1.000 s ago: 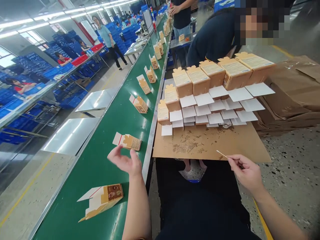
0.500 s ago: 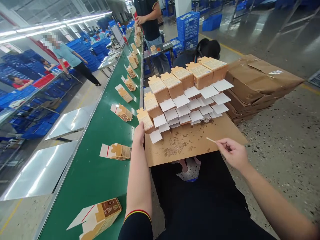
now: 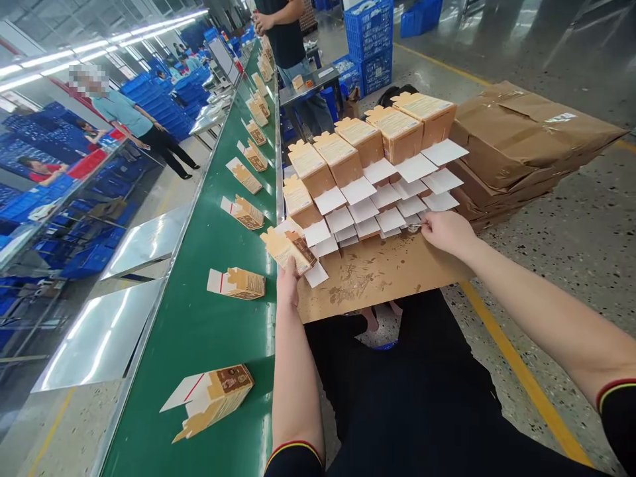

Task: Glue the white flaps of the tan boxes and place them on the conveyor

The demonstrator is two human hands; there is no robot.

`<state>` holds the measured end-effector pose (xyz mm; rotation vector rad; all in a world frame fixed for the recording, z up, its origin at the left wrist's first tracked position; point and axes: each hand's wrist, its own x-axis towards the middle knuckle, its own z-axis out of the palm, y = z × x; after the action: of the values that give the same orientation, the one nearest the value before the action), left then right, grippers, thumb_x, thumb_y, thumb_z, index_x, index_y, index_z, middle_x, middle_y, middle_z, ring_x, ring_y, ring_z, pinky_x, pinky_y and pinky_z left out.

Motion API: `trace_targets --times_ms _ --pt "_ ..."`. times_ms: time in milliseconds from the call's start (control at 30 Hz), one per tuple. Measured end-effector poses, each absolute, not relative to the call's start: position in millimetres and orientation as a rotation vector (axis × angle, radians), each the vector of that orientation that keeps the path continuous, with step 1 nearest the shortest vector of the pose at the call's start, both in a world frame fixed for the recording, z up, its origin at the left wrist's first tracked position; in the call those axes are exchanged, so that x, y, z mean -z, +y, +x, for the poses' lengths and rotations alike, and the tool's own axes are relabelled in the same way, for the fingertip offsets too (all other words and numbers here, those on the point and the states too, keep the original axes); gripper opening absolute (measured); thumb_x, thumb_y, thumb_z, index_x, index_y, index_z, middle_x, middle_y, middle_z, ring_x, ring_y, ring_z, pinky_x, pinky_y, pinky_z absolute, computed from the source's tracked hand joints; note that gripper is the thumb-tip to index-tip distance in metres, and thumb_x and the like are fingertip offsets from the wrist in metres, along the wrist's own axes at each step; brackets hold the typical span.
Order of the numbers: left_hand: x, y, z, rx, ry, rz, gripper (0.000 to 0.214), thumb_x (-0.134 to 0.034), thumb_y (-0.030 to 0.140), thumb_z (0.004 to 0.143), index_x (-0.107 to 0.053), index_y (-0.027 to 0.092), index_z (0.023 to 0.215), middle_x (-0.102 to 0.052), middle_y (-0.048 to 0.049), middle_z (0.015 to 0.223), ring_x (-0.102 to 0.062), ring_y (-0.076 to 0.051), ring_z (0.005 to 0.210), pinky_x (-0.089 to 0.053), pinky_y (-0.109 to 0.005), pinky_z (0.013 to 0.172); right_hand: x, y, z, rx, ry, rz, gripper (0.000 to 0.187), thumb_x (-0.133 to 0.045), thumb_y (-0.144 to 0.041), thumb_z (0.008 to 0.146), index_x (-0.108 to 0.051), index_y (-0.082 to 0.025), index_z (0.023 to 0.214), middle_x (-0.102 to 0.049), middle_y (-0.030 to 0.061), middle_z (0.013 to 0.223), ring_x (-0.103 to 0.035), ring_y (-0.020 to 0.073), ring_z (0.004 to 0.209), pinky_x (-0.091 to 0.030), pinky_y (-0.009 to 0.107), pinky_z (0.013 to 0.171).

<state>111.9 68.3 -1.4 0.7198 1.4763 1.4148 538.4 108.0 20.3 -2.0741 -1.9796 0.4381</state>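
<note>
My left hand (image 3: 288,281) grips a small printed carton (image 3: 293,250) at the near left end of the stacked cartons, tilted so its brown printed side shows. My right hand (image 3: 447,230) is closed in a pinch at a small clear dish (image 3: 413,227) by the stack's front right. The thin pale stick in its fingers is mostly hidden now. Rows of stacked cartons (image 3: 358,142) lie with their white flaps (image 3: 362,211) open toward me, on a cardboard sheet (image 3: 377,265) spotted with dark wet-looking marks.
A green conveyor belt (image 3: 199,344) runs along my left, carrying open cartons (image 3: 223,397) in a line. Brown wrapped bundles (image 3: 527,132) are piled at the right. Blue crates (image 3: 368,40) stand behind. A co-worker (image 3: 285,33) stands farther along the belt; another person (image 3: 124,116) stands beyond it.
My left hand has turned and tilted the carton at the stack's near left. My right hand has moved forward and left, bringing the stick to the dish. Cartons on the belt have shifted slightly.
</note>
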Motion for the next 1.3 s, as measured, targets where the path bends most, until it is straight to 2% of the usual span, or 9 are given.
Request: trace_targets --times_ms 67,167,300,400,467,633,800,1067,1300 --pt "3 43 105 -1.532 1.423 0.73 0.053 -0.095 0.045 0.087 -0.081 0.02 0.132 -0.078 -0.0159 0.15 -0.064 -0.037 0.155 -0.051 -0.052 0.131 -15 108 543 -0.444 -1.983 -2.043 0.012 -0.069 -0.018 0.1 -0.08 -0.015 0.099 -0.075 0.0125 0.079 -0.066 0.0251 0.074 -0.038 0.034 0.066" --pt "5 1 97 -1.599 1.291 0.769 0.073 -0.103 0.044 0.076 -0.078 0.024 0.141 -0.075 -0.0148 0.156 -0.063 -0.039 0.156 -0.051 -0.054 0.132 -8 94 553 -0.409 -1.915 -1.875 0.016 -0.068 -0.024 0.103 -0.08 -0.014 0.098 -0.072 0.0113 0.075 -0.062 0.0223 0.07 -0.037 0.034 0.065" --pt "14 -28 112 -1.593 1.243 0.737 0.084 -0.105 0.049 0.075 -0.072 0.031 0.151 -0.072 -0.0115 0.16 -0.062 -0.038 0.157 -0.052 -0.053 0.132 6 47 535 -0.549 -1.746 -1.641 0.022 -0.068 -0.035 0.106 -0.081 -0.02 0.099 -0.069 0.0047 0.071 -0.058 0.0182 0.062 -0.041 0.031 0.061" --pt "28 -23 132 -1.589 1.323 0.722 0.09 -0.109 0.052 0.068 -0.073 0.029 0.147 -0.073 -0.0129 0.158 -0.063 -0.038 0.156 -0.051 -0.051 0.132 23 9 486 -0.757 -1.736 -1.471 0.022 -0.066 -0.036 0.107 -0.08 -0.022 0.096 -0.067 0.0004 0.07 -0.058 0.0162 0.061 -0.044 0.029 0.061" --pt "37 -15 140 -1.577 1.372 0.722 0.09 -0.11 0.056 0.066 -0.073 0.027 0.142 -0.074 -0.0144 0.155 -0.065 -0.038 0.154 -0.052 -0.052 0.131 35 -8 448 -0.837 -1.797 -1.355 0.022 -0.063 -0.032 0.107 -0.079 -0.023 0.095 -0.065 -0.001 0.068 -0.057 0.0152 0.059 -0.042 0.028 0.061" --pt "43 -8 141 -1.53 1.432 0.776 0.085 -0.108 0.058 0.069 -0.071 0.023 0.138 -0.077 -0.017 0.146 -0.071 -0.038 0.146 -0.057 -0.055 0.126 58 -11 389 -0.766 -2.034 -1.316 0.021 -0.057 -0.02 0.105 -0.073 -0.022 0.093 -0.068 0.0012 0.073 -0.059 0.0165 0.065 -0.037 0.028 0.064" --pt "40 -16 146 -1.524 1.473 0.82 0.091 -0.108 0.055 0.071 -0.062 0.025 0.144 -0.074 -0.0178 0.15 -0.073 -0.036 0.143 -0.059 -0.055 0.123 70 -12 383 -0.685 -2.154 -1.299 0.025 -0.052 -0.016 0.106 -0.068 -0.02 0.086 -0.065 0.0032 0.07 -0.052 0.017 0.061 -0.029 0.03 0.063" --pt "55 -31 178 -1.546 1.649 1.085 0.097 -0.103 0.057 0.076 -0.053 0.024 0.152 -0.075 -0.0169 0.139 -0.076 -0.034 0.138 -0.061 -0.05 0.121 68 -38 393 -0.721 -2.086 -1.105 0.025 -0.053 -0.016 0.106 -0.065 -0.022 0.084 -0.06 -0.001 0.066 -0.053 0.015 0.061 -0.038 0.027 0.067" --pt "70 -38 202 -1.587 1.745 1.176 0.094 -0.101 0.048 0.077 -0.049 0.024 0.152 -0.066 -0.0195 0.153 -0.067 -0.037 0.15 -0.056 -0.05 0.126 57 -60 427 -0.883 -1.834 -1.139 0.024 -0.057 -0.025 0.108 -0.068 -0.023 0.086 -0.056 -0.0035 0.063 -0.049 0.0126 0.054 -0.04 0.026 0.059"
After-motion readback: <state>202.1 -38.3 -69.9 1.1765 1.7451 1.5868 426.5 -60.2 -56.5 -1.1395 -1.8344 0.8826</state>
